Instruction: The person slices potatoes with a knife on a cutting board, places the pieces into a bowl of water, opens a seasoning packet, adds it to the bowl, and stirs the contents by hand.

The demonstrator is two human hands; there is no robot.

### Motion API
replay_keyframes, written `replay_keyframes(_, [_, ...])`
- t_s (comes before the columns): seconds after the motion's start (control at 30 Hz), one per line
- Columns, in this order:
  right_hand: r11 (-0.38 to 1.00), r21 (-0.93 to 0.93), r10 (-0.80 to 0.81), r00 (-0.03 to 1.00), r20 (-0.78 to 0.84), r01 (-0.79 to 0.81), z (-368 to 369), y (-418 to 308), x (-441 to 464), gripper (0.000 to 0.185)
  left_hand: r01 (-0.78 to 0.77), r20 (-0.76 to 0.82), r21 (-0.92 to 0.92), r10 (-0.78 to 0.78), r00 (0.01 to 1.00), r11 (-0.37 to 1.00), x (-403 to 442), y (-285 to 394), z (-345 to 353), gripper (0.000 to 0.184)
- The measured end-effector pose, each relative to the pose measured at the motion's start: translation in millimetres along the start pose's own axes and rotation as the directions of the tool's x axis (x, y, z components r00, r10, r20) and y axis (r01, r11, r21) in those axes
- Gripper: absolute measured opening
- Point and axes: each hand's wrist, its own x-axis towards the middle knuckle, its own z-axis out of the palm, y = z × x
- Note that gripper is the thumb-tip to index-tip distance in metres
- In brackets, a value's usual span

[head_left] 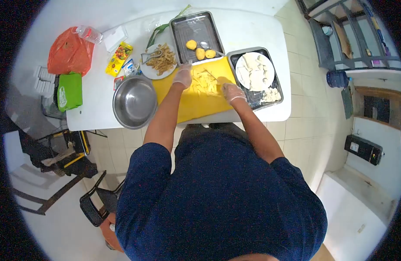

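Observation:
A yellow cutting board (pixel 196 108) lies at the table's near edge, with pale yellow potato strips (pixel 203 83) heaped on it. My left hand (pixel 183 76), in a clear plastic glove, rests at the board's left side beside the strips, fingers stretched forward. My right hand (pixel 233 92), gloved too, is closed at the board's right side around what looks like a knife (pixel 211 75); its thin blade points to the strips, its handle hidden. Several whole peeled potatoes (pixel 200 54) and a spoon (pixel 204 45) lie in the dark tray (pixel 183 32) beyond the board.
Left of the board stand a steel bowl (pixel 135 103) and a plate of brown peelings (pixel 162 61) with a peeler (pixel 152 55). A second tray (pixel 276 65) at right holds a white plate (pixel 254 71) of pale pieces. Red (pixel 70 52) and green bags (pixel 70 91) occupy the left end.

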Motion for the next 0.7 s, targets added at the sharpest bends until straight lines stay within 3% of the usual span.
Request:
replay_keyframes(0.17, [0.999,0.039,0.028,0.999,0.017,-0.028,-3,-11,-17,0.026,0.020,-0.001,-0.058,-0.021,1.000,0.998,-18,4,-16,0.045])
replay_keyframes(0.23, [0.997,0.066,0.031,0.999,-0.012,-0.030,1,-8,-18,0.028,-0.020,-0.031,0.003,0.020,0.999,1.000,-28,-4,-7,0.043])
replay_keyframes(0.33, [0.993,0.101,0.063,0.995,-0.077,-0.055,15,7,-16,0.032,-0.026,0.001,-0.077,0.026,1.000,0.997,-27,-2,-10,0.048])
replay_keyframes(0.43, [0.987,0.128,0.115,0.987,-0.111,-0.101,15,7,-19,0.034,-0.078,0.067,0.078,0.073,0.995,0.994,-23,-9,-3,0.045])
replay_keyframes(0.53, [0.979,0.155,0.154,0.982,-0.111,-0.136,17,1,-21,0.036,-0.059,0.072,0.060,0.054,0.996,0.996,-17,-10,5,0.046])
replay_keyframes(0.63, [0.967,0.200,0.181,0.978,-0.104,-0.158,32,-1,-23,0.037,-0.058,0.204,0.236,0.009,0.979,0.970,-5,-10,9,0.044])
replay_keyframes(0.7, [0.959,0.205,0.208,0.976,-0.057,-0.193,40,-5,-22,0.039,-0.072,0.229,0.187,0.028,0.973,0.980,-7,-10,8,0.042])
